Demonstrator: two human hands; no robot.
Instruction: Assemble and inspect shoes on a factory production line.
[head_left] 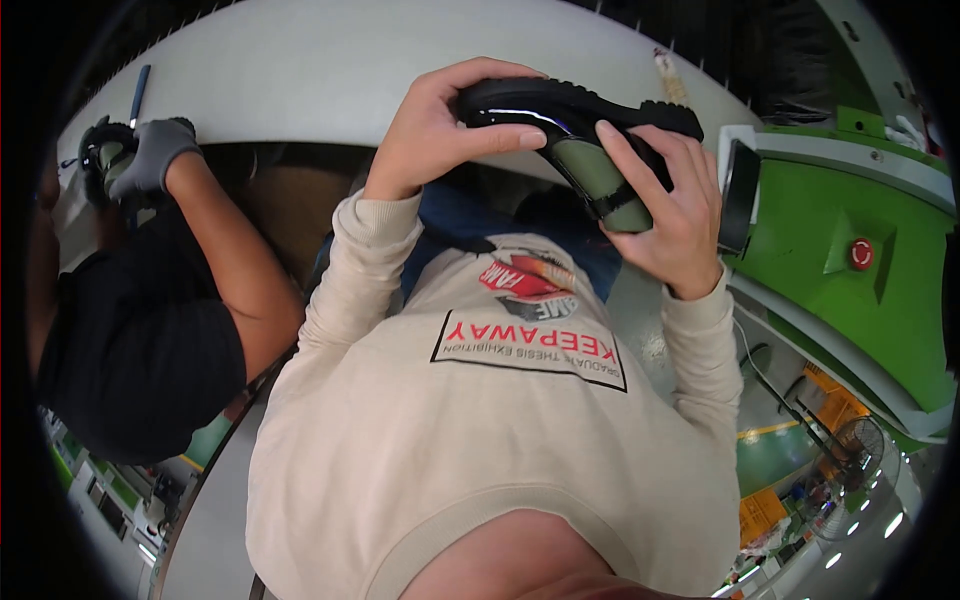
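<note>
A glossy black shoe (pixel 515 110) with a thick lugged sole and a block heel is held sideways in front of my chest, its sole facing away from me. My left hand (pixel 440 125) is closed round the toe end, thumb on the shiny upper and fingers behind the sole. At the heel end, my right hand (pixel 670 200) grips the shoe, its fingers lying over the side and the ankle part. An olive-green piece (pixel 592 175) with a black band shows at the shoe's opening between my hands; I cannot tell whether it is a last or part of the shoe.
A long pale worktable (pixel 330 70) curves across the far side. To the left, a co-worker in grey gloves (pixel 150 160) handles a similar dark and green item. A blue pen-like tool (pixel 140 95) lies near them. On the right stands a green machine (pixel 810 230) with a red button; a fan (pixel 855 450) is behind it.
</note>
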